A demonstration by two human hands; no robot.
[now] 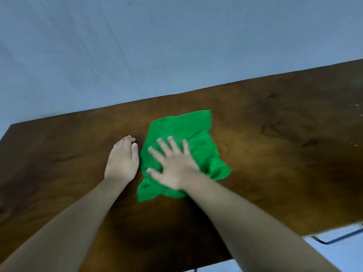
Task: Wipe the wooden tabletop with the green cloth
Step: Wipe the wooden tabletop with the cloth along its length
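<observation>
A crumpled green cloth (188, 130) lies near the middle of the dark wooden tabletop (275, 154). My right hand (172, 163) presses flat on the cloth with its fingers spread, palm down, covering the cloth's lower middle. My left hand (123, 160) rests on the bare wood just left of the cloth, fingers together and curled down, holding nothing. Both forearms reach in from the bottom of the view.
A plain pale wall (157, 46) runs along the table's far edge. The table's left corner shows at the left. A light tiled floor (337, 250) appears past the near edge at the bottom right. A few pale specks mark the wood at the far right.
</observation>
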